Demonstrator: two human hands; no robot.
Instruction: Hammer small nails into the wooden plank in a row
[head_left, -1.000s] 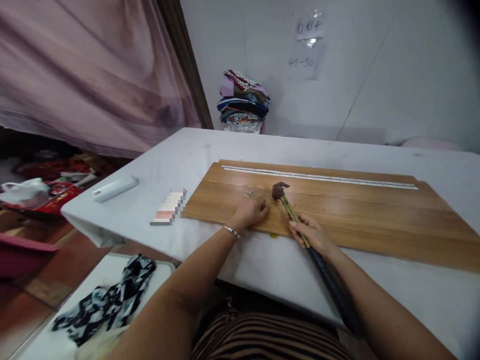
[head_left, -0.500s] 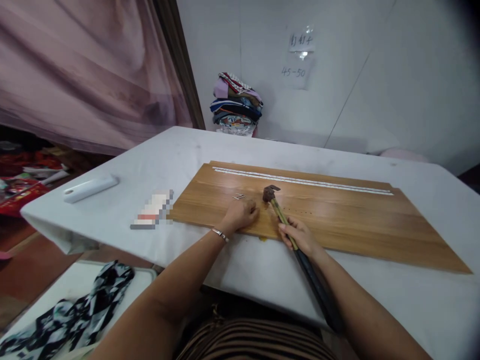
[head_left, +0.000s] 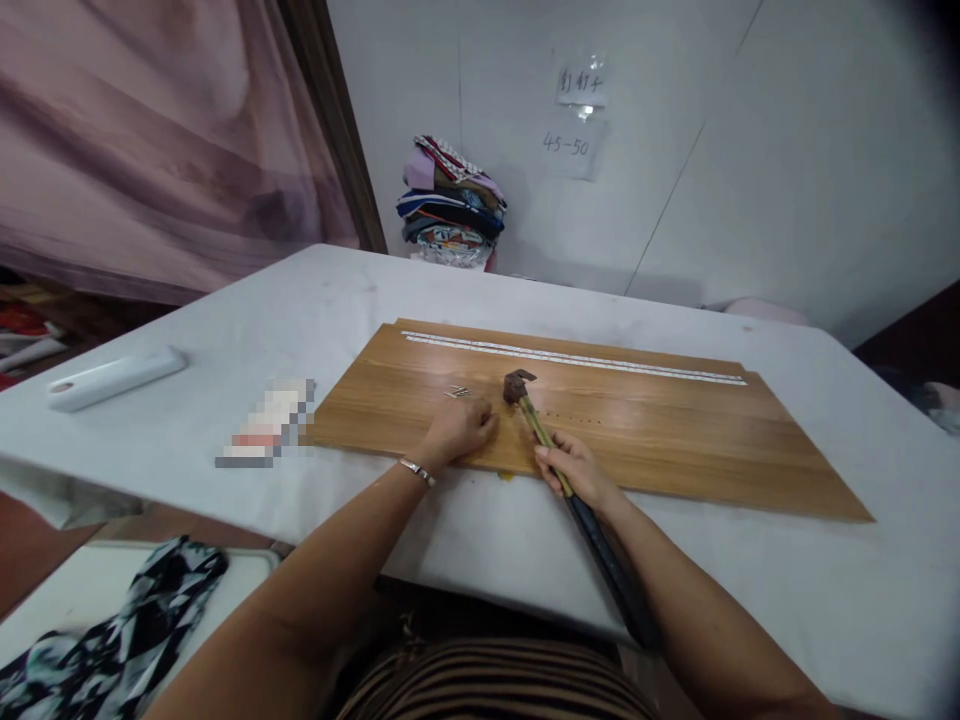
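Observation:
A wide wooden board (head_left: 675, 440) lies flat on the white-covered table. My right hand (head_left: 574, 468) grips a claw hammer (head_left: 540, 430) partway along its shaft; the dark handle end reaches back toward my forearm. The rusty hammer head is low over the board, just right of my left hand (head_left: 463, 428). That hand rests on the board near its front edge with curled fingers, and whatever they pinch is hidden. Several loose nails (head_left: 457, 391) lie just behind it. A row of small dark nail heads or holes (head_left: 574, 417) runs to the right of the hammer head.
Two white strips (head_left: 570, 357) lie along the board's far side. On the table's left are a white elongated object (head_left: 116, 378) and a blurred-out item (head_left: 266, 425). Folded clothes (head_left: 454, 205) are stacked behind the table. A patterned cloth (head_left: 142, 620) lies on a white surface at lower left.
The whole view has shifted, so the table, board and hands appear farther left. Both hands and the hammer keep nearly the same places over the board.

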